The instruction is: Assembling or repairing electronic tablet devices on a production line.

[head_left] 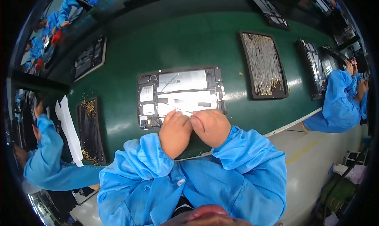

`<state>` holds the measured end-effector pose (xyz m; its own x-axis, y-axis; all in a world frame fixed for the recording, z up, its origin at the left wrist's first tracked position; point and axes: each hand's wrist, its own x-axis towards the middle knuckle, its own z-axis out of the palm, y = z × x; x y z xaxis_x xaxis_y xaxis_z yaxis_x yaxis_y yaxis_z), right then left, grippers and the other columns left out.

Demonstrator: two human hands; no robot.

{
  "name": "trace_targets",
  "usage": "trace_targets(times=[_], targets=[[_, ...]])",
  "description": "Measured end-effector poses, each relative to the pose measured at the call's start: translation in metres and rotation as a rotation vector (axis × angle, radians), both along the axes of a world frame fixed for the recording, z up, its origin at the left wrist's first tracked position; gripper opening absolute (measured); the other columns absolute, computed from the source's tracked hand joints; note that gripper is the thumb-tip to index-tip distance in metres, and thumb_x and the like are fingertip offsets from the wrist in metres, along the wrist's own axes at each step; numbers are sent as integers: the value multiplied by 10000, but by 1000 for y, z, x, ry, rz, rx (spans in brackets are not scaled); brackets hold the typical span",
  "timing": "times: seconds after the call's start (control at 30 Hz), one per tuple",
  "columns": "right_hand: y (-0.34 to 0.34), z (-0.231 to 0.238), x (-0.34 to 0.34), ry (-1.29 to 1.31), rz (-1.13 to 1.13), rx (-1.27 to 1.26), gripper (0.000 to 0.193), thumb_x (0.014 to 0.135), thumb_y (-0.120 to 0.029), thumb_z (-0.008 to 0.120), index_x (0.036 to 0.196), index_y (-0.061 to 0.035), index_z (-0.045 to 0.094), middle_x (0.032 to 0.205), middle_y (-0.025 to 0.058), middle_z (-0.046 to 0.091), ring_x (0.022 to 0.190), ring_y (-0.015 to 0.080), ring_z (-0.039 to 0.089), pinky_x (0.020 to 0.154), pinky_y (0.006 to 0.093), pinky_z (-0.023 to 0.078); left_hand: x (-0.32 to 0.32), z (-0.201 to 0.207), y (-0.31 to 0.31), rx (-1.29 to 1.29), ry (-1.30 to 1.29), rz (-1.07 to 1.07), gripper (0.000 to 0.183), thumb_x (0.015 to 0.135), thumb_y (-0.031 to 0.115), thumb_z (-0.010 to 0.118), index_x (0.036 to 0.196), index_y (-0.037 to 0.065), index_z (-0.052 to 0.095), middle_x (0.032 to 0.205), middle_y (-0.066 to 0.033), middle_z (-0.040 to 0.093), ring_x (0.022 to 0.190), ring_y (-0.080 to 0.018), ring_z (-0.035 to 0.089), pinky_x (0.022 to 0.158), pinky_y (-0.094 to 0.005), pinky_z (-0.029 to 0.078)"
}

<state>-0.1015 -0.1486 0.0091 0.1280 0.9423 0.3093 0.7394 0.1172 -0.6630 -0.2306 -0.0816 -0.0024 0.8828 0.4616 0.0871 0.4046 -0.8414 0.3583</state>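
Note:
An opened tablet-like device [182,82] lies in front of me on the green bench, its silver battery panels and dark frame exposed. Over its near edge, my left hand [175,134] and my right hand [211,127] come together, fingertips almost touching. Both are closed in a pinch. Between them runs a thin cable [179,109], its far part stretching left over the shiny panel; glare and my fingers hide its ends. Another thin dark strip [171,82] lies slantwise across the upper battery.
To the left stands a black tray [103,141] of dark cables with gold ends, beside white paper strips [68,127]. At right, another tray [286,90] holds grey cables. More opened devices [90,58] rest around the bench [130,36]. Blue-sleeved co-workers [339,103] sit on both sides.

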Motion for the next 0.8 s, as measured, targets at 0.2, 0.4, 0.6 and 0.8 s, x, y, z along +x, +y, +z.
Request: trace_targets(times=[0.2, 0.4, 0.6, 0.8], targets=[[-1, -2, 3, -115, 20, 95, 129, 762, -128, 472, 782, -14, 530, 694, 138, 562, 626, 303, 534, 590, 365, 431, -6, -2, 4, 45, -65, -88, 155, 676, 94, 463, 792, 60, 560, 812, -75, 526, 876, -246, 473, 843, -383, 339], [-21, 2, 23, 1074, -574, -34, 298, 860, -235, 405, 1010, 18, 454, 845, 88, 548, 761, 122, 513, 641, 248, 419, -36, 6, 63, 523, -164, 559, 213, 629, 45, 555, 841, 52, 564, 901, -189, 501, 917, -352, 434, 817, -444, 345], [-87, -45, 33, 447, -962, -127, 319, 806, -230, 503, 1017, 10, 497, 853, 129, 574, 807, 212, 542, 732, 287, 418, -35, -1, 10, 182, -48, -81, 320, 647, 231, 623, 951, 160, 554, 981, -132, 481, 933, -331, 441, 829, -485, 318], [-53, -27, 55, 137, -752, -213, 305, 785, -230, 486, 987, -4, 515, 899, 197, 554, 863, 330, 517, 762, 363, 408, -28, -12, 45, 355, -17, 29, 385, 643, 169, 615, 1018, 155, 530, 1005, -141, 489, 947, -321, 457, 862, -442, 318]])
